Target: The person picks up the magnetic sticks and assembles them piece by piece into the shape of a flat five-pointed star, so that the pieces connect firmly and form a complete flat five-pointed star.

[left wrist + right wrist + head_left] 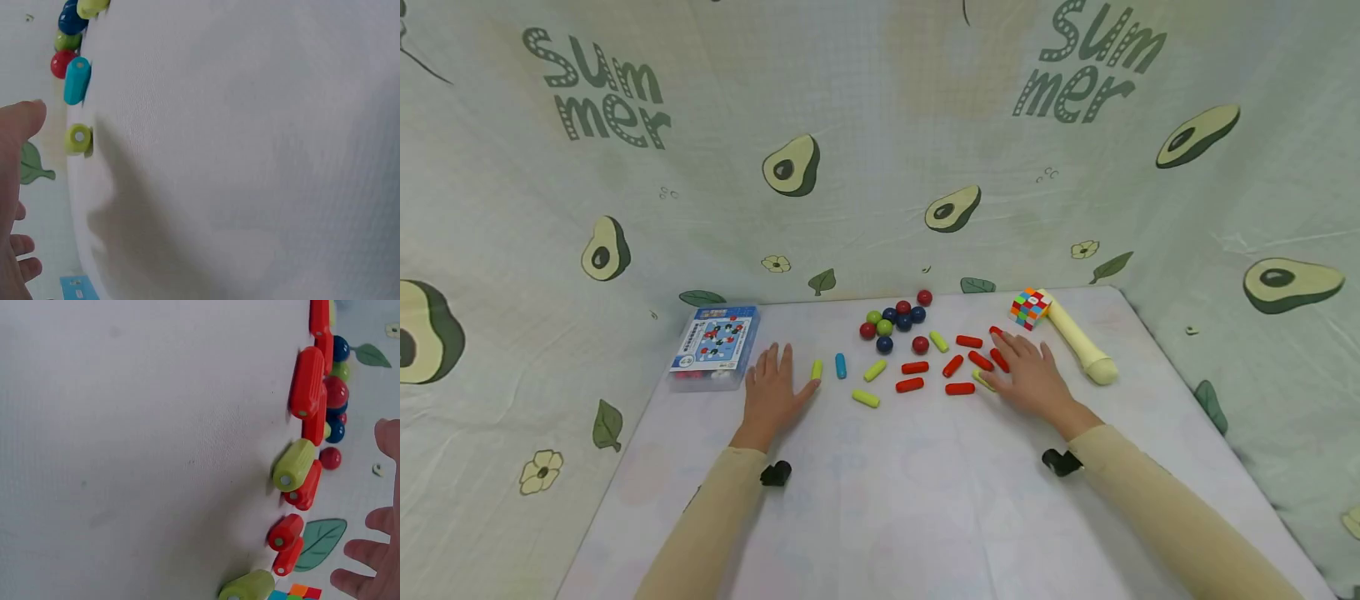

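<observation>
Currently I am logging both hands lying flat on the white table (880, 500), fingers spread wide and holding nothing. Left hand (772, 390): resting palm-down, its thumb lying just beside a green peg (817, 369), with a blue peg (840, 365) a little further right. Right hand (1028, 373): its fingertips are touching the red pegs (979, 360), and a green peg is peeking out at its thumb side. I am judging that the hands are bracketing the scattered pieces. Balls (895, 322) are clustering at the far middle. A blue box (715, 346) is sitting far left; a colour cube (1028, 307) and a cream mallet (1078, 337) are lying far right.
</observation>
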A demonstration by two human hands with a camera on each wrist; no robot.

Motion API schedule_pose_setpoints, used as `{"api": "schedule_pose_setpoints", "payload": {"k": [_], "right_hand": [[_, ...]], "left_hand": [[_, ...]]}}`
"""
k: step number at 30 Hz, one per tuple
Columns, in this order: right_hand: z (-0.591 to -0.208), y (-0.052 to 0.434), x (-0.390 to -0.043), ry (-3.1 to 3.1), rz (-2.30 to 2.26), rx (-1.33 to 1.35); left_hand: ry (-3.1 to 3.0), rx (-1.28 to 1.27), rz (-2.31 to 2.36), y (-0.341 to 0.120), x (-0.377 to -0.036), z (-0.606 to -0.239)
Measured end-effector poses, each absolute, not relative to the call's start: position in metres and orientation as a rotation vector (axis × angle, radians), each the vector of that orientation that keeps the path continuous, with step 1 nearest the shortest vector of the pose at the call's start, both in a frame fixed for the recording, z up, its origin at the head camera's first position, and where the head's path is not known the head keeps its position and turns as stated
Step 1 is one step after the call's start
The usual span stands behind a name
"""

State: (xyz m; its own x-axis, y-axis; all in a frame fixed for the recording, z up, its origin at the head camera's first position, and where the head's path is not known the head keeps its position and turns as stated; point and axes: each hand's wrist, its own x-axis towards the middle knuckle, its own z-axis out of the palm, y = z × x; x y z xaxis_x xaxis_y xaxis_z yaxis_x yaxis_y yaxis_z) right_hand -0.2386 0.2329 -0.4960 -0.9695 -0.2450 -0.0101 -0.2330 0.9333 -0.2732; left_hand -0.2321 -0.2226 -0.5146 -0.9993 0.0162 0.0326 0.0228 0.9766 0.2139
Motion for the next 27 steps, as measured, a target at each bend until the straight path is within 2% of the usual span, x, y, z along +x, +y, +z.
{"api": "schedule_pose_setpoints", "payload": {"k": [17, 27], "right_hand": [[-0.499, 0.213, -0.219, 3.0, -0.601, -0.426], [-0.513, 0.197, -0.216, 2.946, -0.814, -0.405]], "left_hand": [[-3.01, -0.105, -0.319, -0.196, -0.217, -0.515], [-2.936, -0.091, -0.707, -0.179, -0.205, -0.523]]}}
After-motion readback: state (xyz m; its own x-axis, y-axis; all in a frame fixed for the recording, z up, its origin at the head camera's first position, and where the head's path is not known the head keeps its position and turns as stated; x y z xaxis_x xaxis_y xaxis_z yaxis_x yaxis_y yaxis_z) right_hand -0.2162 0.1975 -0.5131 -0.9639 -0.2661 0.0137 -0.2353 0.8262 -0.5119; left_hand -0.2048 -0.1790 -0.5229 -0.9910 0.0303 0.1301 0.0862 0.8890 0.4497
